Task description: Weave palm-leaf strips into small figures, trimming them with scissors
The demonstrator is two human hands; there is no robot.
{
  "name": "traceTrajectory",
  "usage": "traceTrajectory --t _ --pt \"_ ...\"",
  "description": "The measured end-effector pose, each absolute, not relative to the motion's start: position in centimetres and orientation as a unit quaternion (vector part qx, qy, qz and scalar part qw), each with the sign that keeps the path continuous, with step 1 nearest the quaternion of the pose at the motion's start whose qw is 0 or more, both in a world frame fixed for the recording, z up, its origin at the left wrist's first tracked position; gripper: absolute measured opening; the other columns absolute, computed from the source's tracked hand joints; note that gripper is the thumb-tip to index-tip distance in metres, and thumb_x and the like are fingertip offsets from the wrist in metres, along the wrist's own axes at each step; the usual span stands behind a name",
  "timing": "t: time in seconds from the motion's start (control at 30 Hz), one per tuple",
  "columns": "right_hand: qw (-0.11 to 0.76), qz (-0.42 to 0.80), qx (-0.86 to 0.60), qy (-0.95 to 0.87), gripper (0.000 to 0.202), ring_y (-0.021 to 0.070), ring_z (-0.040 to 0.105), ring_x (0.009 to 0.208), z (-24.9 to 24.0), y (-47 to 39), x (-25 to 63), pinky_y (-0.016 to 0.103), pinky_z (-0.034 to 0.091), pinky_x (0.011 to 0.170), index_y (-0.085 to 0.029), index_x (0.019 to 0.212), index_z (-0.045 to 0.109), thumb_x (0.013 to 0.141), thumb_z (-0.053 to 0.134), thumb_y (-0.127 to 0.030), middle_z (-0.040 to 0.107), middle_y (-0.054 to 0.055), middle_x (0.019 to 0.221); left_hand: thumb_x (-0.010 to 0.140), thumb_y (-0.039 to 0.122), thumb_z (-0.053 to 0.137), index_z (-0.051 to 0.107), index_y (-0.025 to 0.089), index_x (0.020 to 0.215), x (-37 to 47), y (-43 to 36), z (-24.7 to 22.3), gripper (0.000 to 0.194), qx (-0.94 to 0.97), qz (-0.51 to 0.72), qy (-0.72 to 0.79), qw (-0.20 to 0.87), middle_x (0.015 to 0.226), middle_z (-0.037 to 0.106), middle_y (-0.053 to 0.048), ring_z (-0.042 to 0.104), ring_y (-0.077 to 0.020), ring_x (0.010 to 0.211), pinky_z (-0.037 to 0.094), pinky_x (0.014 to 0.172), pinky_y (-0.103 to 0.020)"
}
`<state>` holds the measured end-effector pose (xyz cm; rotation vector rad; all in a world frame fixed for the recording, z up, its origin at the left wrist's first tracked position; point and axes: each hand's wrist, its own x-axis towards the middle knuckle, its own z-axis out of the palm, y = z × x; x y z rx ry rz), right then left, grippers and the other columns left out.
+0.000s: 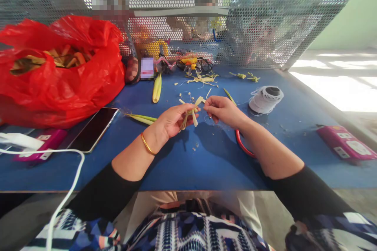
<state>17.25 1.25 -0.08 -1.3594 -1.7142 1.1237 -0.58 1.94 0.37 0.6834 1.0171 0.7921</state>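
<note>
Holding a small bundle of husk strips [194, 119] near the middle of the frame, the left hand [170, 122] has thumb and fingers closed on it. Just to its right, the right hand [221, 110] bends its fingers in, tips drawn together beside the bundle; from where I stand I cannot tell whether they pinch a thread. A gold bracelet [146, 144] circles the left wrist, and a green husk [141, 118] lies near that hand. Under the right forearm a curved red handle [240, 143] shows. Farther out, a spool of white thread [261, 102] stands right of centre, while a yellow husk [157, 89] and a heap of cut strips [203, 79] lie above centre. A phone [93, 131] rests at left on the blue table [188, 172], below a red plastic bag [100, 90] at upper left.
</note>
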Motion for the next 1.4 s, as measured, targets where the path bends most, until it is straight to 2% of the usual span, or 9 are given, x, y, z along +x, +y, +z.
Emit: traceTrajectory --t 0.13,0.27,0.5,0.63,0.8,0.87,1.1,1.3,1.4 --pt "0.349 0.454 -0.523 -0.631 0.014 0.0040 0.039 0.034 0.2 0.9 16.8 0.018 0.025 0.036 -0.018 0.068 0.053 0.080 0.059 -0.017 0.048 -0.009 0.045 0.082 0.011 0.059 0.068 0.010 0.072 -0.2 1.7 0.0 0.013 0.311 0.316 0.424 0.790 0.070 0.071 -0.007 0.067 -0.0126 0.062 0.055 0.063 -0.023" --pt "0.368 0.488 -0.510 -0.605 0.010 0.0024 0.036 0.034 0.3 0.8 16.6 0.018 0.020 0.036 -0.017 0.069 0.055 0.079 0.058 -0.013 0.050 -0.008 0.048 0.086 0.010 0.056 0.067 0.011 0.071 -0.2 1.6 -0.2 0.018 0.331 0.303 0.416 0.791 0.067 0.070 -0.005 0.068 -0.0132 0.063 0.056 0.064 -0.023" --pt "0.387 0.484 -0.505 -0.601 0.005 0.0039 0.036 0.038 0.4 1.0 16.7 0.020 0.025 0.040 -0.017 0.076 0.057 0.077 0.060 -0.020 0.057 -0.005 0.054 0.083 0.012 0.060 0.064 0.012 0.064 -0.2 1.9 0.0 0.019 0.304 0.352 0.433 0.772 0.059 0.065 -0.001 0.061 -0.0094 0.053 0.054 0.059 -0.022" --pt "0.374 0.395 -0.538 -0.643 0.002 0.0073 0.041 0.043 0.6 1.0 17.0 0.023 0.030 0.046 -0.017 0.078 0.058 0.077 0.057 -0.016 0.058 -0.004 0.056 0.078 0.014 0.065 0.066 0.011 0.066 -0.1 2.0 0.0 0.012 0.315 0.363 0.461 0.746 0.062 0.065 -0.002 0.061 -0.0093 0.055 0.050 0.053 -0.020" --pt "0.381 0.155 -0.603 -0.683 0.010 0.0133 0.052 0.061 0.6 0.9 17.4 0.028 0.036 0.062 -0.019 0.082 0.060 0.076 0.054 -0.014 0.061 -0.001 0.064 0.072 0.019 0.073 0.066 0.015 0.067 -0.1 1.9 -0.1 0.009 0.358 0.444 0.492 0.657 0.066 0.067 -0.001 0.063 -0.0109 0.063 0.047 0.053 -0.018" --pt "0.378 0.184 -0.590 -0.689 0.009 0.0131 0.052 0.059 0.3 0.9 17.3 0.028 0.036 0.061 -0.019 0.083 0.059 0.076 0.054 -0.016 0.061 -0.001 0.063 0.070 0.021 0.074 0.067 0.017 0.069 -0.1 1.7 -0.1 0.008 0.376 0.445 0.477 0.658 0.069 0.068 -0.002 0.064 -0.0122 0.067 0.049 0.058 -0.020" --pt "0.414 0.415 -0.523 -0.619 0.010 0.0059 0.041 0.043 -0.5 0.8 16.2 0.021 0.029 0.045 -0.018 0.083 0.057 0.073 0.056 -0.018 0.056 -0.006 0.057 0.071 0.018 0.070 0.071 0.013 0.077 0.0 1.2 -0.5 0.007 0.385 0.311 0.403 0.770 0.077 0.073 -0.008 0.068 -0.0156 0.069 0.053 0.070 -0.028" --pt "0.383 0.475 -0.510 -0.606 0.011 0.0051 0.038 0.042 0.1 0.8 16.7 0.022 0.025 0.042 -0.017 0.080 0.059 0.075 0.060 -0.027 0.060 -0.004 0.062 0.075 0.017 0.066 0.069 0.014 0.070 -0.1 1.4 -0.4 0.007 0.389 0.362 0.425 0.733 0.067 0.070 -0.005 0.067 -0.0141 0.065 0.054 0.070 -0.027" --pt "0.333 0.406 -0.526 -0.669 0.010 0.0072 0.038 0.046 0.4 0.9 17.4 0.023 0.028 0.047 -0.017 0.075 0.062 0.076 0.060 -0.026 0.056 -0.004 0.059 0.073 0.017 0.067 0.068 0.013 0.069 0.0 1.4 -0.1 0.006 0.380 0.397 0.445 0.708 0.064 0.069 -0.003 0.066 -0.0128 0.062 0.054 0.069 -0.026"
